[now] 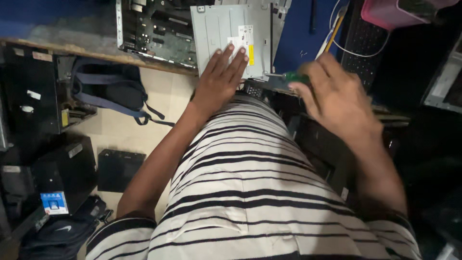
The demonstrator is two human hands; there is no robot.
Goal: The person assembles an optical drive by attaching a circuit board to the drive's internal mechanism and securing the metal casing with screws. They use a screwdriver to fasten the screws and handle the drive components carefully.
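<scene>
Drive box point(231, 36) sits on the bench edge under our flat, spread left hand point(219, 79), right hand point(337, 98) gripping a green screwdriver point(294, 76) beside it, casing unopened so far.

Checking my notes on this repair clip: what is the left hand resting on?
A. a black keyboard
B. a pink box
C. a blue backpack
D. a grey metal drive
D: the left hand lies flat, fingers spread, on the grey metal drive at the bench edge, while the right hand holds a green-handled screwdriver beside it.
</scene>
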